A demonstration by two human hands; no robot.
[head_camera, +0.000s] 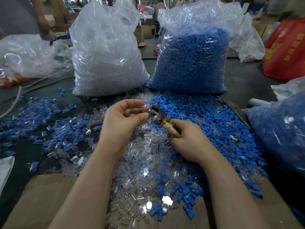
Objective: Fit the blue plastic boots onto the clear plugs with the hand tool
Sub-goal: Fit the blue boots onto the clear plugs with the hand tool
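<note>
My right hand grips the taped handle of the hand tool, whose dark metal head points up and left. My left hand pinches a clear plug between thumb and fingers, right at the tool's head, where a blue boot sits. Loose blue boots lie heaped to the right of my hands. Loose clear plugs are piled under and in front of them. Fitted blue-and-clear pieces are scattered on the left.
A tall bag of clear plugs and a tall bag of blue boots stand at the back. Another bag of blue parts sits at the right. Cardboard lies at the front edge. A red bag is far right.
</note>
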